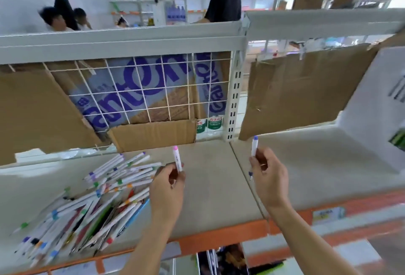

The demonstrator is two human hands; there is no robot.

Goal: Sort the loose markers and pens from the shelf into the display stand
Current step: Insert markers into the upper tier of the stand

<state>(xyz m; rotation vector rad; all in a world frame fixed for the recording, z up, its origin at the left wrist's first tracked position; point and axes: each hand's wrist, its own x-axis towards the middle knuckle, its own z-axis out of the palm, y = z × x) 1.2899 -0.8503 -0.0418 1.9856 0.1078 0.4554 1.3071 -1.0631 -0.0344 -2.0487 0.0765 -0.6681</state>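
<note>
A heap of loose white markers and pens [92,200] with coloured caps lies on the left of the grey shelf [210,187]. My left hand [167,189] pinches a white marker with a pink cap [177,156], held upright just right of the heap. My right hand [268,178] grips a white marker with a blue cap [254,146], also upright, above the seam between two shelf boards. A white display stand [377,108] stands at the shelf's right end, cut off by the frame edge.
Cardboard sheets [302,90] and a wire grid [153,90] back the shelf. An orange strip [219,239] edges its front. Several people stand beyond the rack. More goods sit on the level below.
</note>
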